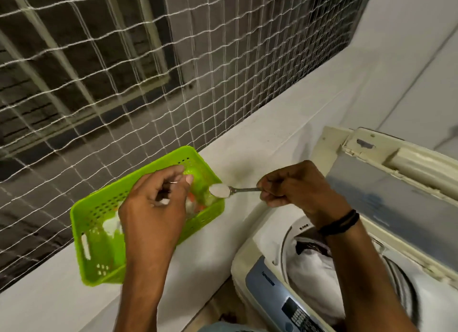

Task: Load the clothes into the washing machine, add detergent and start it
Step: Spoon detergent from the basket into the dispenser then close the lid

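A metal spoon (230,191) heaped with white detergent powder is held level by my right hand (292,185), just past the right edge of a green plastic basket (81,222). My left hand (156,202) reaches into the basket and pinches a detergent packet (193,205), mostly hidden by the fingers. The top-loading washing machine (257,277) stands at lower right with its lid (386,190) raised. White and dark clothes (309,269) lie in its drum.
The basket rests on a white ledge (272,138) along a window covered by a rope net (148,71). The machine's control panel (292,312) faces me at the bottom. A white wall (409,46) rises on the right.
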